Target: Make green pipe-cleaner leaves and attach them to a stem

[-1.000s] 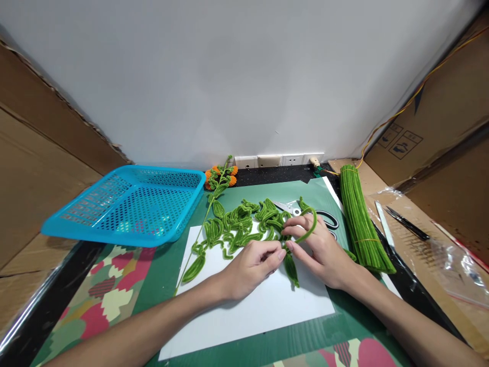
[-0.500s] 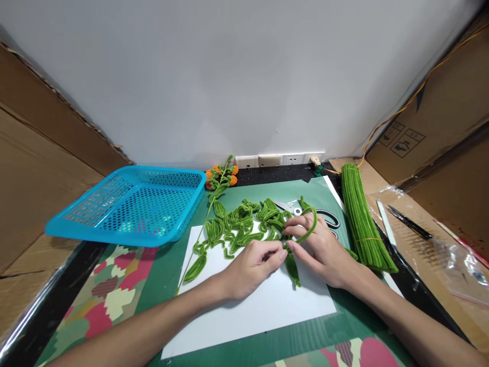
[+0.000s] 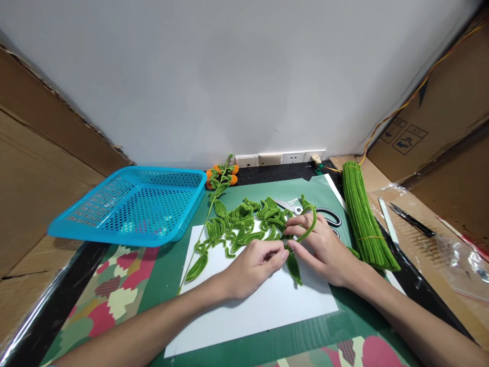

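Note:
Over the white paper (image 3: 248,326), my left hand (image 3: 257,267) is closed, thumb and index finger pinching the green fuzzy stem piece. My right hand (image 3: 319,250) meets it from the right, its fingers bent around the same piece. A curved green stem (image 3: 314,224) loops up over the right fingers, and a green leaf (image 3: 293,267) hangs below between both hands. The exact pinch point is hidden by the fingertips. Behind the hands lies a pile of green fuzzy leaves (image 3: 240,219). Black-handled scissors (image 3: 332,218) lie partly behind my right hand.
A blue mesh basket (image 3: 133,204) stands at the left. Orange flowers (image 3: 234,179) and a long leafy stem (image 3: 211,204) lie near the back. At the right are a bundle of green fuzzy stems (image 3: 367,219), a white strip (image 3: 387,219) and black tweezers (image 3: 412,219).
The view has shifted slightly. Both hands keep nearly the same pose on the green piece.

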Tool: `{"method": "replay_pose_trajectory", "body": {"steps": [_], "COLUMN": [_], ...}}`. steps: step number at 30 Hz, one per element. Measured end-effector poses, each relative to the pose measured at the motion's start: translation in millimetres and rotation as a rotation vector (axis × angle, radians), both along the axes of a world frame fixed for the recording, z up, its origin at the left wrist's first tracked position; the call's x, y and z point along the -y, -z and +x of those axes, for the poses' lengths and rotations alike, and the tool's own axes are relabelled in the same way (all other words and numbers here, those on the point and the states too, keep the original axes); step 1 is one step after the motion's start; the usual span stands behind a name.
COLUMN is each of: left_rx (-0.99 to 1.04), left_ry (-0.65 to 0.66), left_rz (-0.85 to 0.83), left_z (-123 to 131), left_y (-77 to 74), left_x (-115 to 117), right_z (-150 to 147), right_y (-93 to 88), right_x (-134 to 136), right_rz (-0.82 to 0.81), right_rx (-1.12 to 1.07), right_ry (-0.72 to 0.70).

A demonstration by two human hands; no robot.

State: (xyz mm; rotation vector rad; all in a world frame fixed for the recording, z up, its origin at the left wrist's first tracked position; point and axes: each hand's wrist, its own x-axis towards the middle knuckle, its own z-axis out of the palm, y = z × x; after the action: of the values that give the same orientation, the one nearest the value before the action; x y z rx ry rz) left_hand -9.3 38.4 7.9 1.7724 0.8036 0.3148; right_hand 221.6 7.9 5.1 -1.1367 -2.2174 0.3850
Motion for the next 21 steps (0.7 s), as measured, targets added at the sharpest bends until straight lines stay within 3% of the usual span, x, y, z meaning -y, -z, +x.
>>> {"method": "replay_pose_trajectory", "body": {"steps": [21], "left_rx": [-0.006], "left_ry": [0.018], "left_rz": [0.004], "left_z": [-1.0], "left_y": [0.7], "left_x": [0.5], "right_z": [1.6], "right_y": [2.3], "right_x": [-0.1], "right_rz": [0.007], "right_rx": [0.002], "right_ry": [-0.026]}}
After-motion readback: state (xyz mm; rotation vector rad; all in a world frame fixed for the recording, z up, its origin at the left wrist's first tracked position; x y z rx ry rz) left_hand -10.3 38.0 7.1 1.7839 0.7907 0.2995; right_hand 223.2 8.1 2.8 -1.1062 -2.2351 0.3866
